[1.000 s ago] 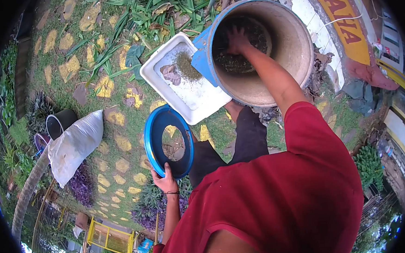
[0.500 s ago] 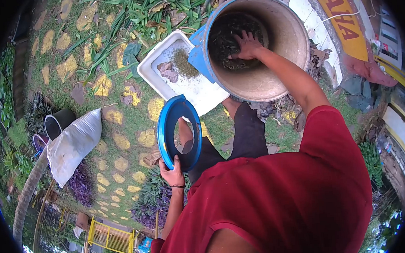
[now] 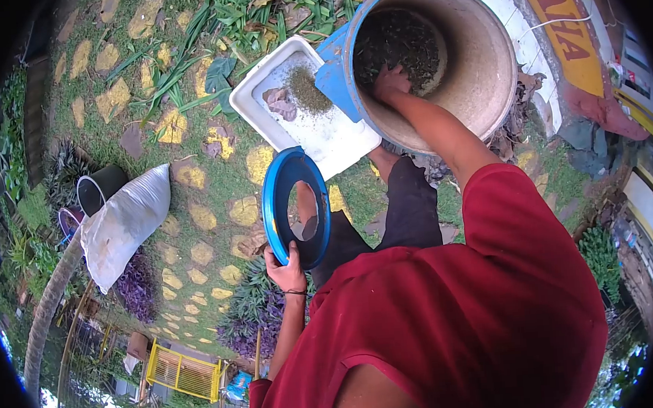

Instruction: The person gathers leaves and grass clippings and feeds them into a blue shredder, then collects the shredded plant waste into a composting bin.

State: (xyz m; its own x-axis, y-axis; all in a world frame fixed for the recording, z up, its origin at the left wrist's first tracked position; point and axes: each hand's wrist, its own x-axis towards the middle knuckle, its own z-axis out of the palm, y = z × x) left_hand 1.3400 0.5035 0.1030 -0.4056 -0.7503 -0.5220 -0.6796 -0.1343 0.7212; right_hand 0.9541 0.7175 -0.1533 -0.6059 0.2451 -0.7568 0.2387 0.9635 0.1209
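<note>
My left hand grips the lower rim of a blue ring-shaped lid with a large round hole in its middle. My right hand reaches deep into a blue barrel with a pale, stained inner wall. It touches dark, leafy compost-like material at the bottom, and its fingers are foreshortened and partly hidden there. Beside the barrel lies a shallow white tray. In it are a small heap of greenish-brown bits and a dry leaf.
A filled white sack leans by a black pot on the left. Yellow-painted stones dot the grass. Cut green leaves lie beyond the tray. A lettered yellow-and-white wall runs along the right.
My right hand, spread over the dark material before, has drawn toward the barrel's near left side, its fingers now less visible. The view has shifted slightly; my left hand still holds the lid.
</note>
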